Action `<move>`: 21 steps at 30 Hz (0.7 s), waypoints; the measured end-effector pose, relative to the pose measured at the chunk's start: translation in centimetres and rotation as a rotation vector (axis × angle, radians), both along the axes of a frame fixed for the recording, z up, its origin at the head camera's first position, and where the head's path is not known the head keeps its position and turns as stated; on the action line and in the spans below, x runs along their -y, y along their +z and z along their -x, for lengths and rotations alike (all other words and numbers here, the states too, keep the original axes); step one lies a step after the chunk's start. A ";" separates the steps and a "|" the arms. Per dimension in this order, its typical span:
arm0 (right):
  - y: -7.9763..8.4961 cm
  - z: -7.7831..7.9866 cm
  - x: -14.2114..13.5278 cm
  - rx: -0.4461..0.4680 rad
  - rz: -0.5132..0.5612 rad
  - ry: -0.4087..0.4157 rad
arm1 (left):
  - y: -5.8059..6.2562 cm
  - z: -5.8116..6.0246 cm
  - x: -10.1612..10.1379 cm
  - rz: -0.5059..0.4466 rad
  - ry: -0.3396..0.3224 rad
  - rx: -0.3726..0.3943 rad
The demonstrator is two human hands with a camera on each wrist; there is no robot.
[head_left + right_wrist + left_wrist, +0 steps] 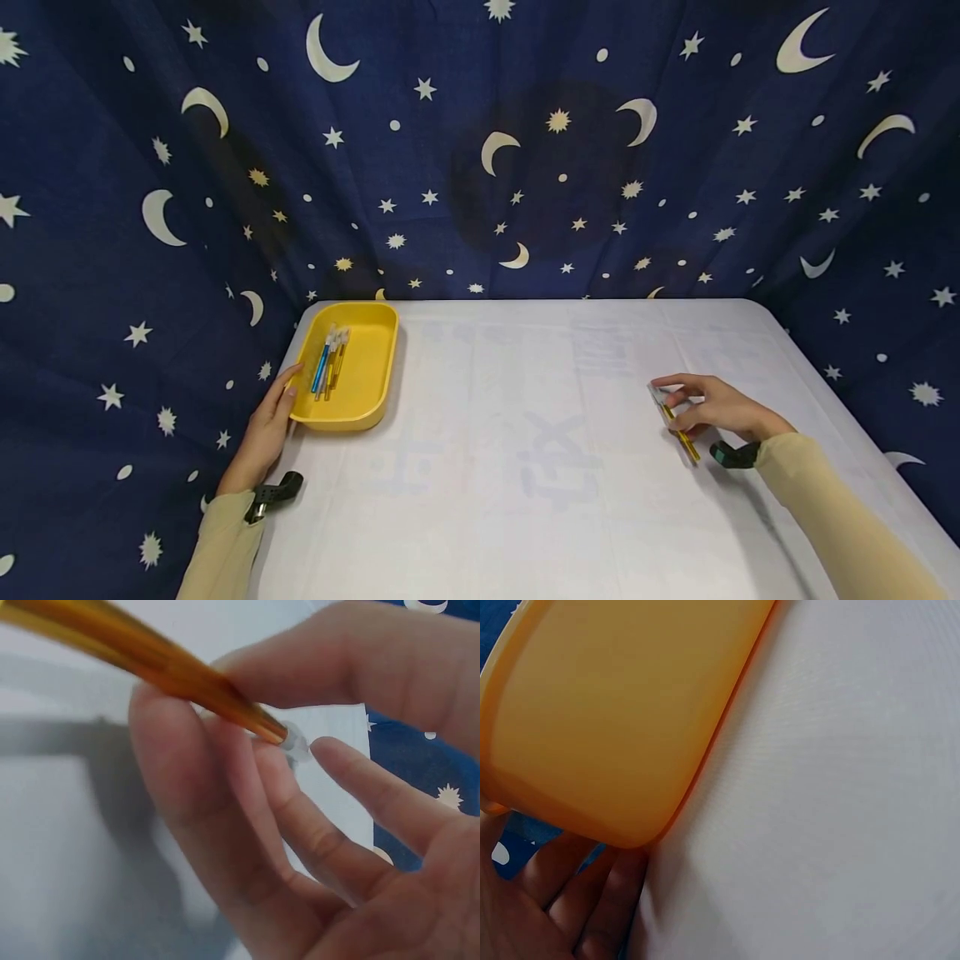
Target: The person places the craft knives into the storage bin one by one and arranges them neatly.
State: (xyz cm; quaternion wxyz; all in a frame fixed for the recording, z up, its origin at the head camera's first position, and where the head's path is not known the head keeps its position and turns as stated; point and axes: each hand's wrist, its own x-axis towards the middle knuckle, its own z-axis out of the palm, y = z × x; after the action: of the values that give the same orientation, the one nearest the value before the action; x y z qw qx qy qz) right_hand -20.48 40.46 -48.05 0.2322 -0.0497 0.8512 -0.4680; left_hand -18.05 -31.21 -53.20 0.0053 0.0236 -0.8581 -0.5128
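Note:
At the table's left edge, my left hand [264, 437] holds the near left side of a yellow tray [360, 421]. In the left wrist view, fingers [604, 900] lie against the tray's outer wall. Inside the tray lie a blue pen-like stick [321, 369] and several gold ones [337, 367], with whitish clear ends. Over on the right, my right hand [716, 406] pinches a slim gold pen-like stick [688, 447] between thumb and fingers. Its clear cap end points away to the far left. The right wrist view shows the shiny gold barrel [165, 664] close up; the exact kind cannot be told.
A white cloth [487, 417] with faint print showing through covers the table. Dark blue curtains [465, 167] with moons and stars stand along the back and both sides. Each wrist carries a black camera mount [276, 492].

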 end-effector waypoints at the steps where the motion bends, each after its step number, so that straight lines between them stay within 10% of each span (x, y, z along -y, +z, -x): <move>1: 0.0 0.0 0.0 0.002 0.009 0.002 | 0.0 0.0 0.0 0.002 0.000 -0.002; 21: 2.4 -0.5 3.0 -0.121 0.244 -0.051 | -0.1 0.1 0.1 0.003 0.001 -0.006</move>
State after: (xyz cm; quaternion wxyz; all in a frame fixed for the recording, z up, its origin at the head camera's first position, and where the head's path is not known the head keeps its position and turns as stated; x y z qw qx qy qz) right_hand -19.96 37.47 -45.67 0.1609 -0.0841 0.8012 -0.5701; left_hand -18.11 -31.27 -53.29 0.0082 0.0223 -0.8588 -0.5117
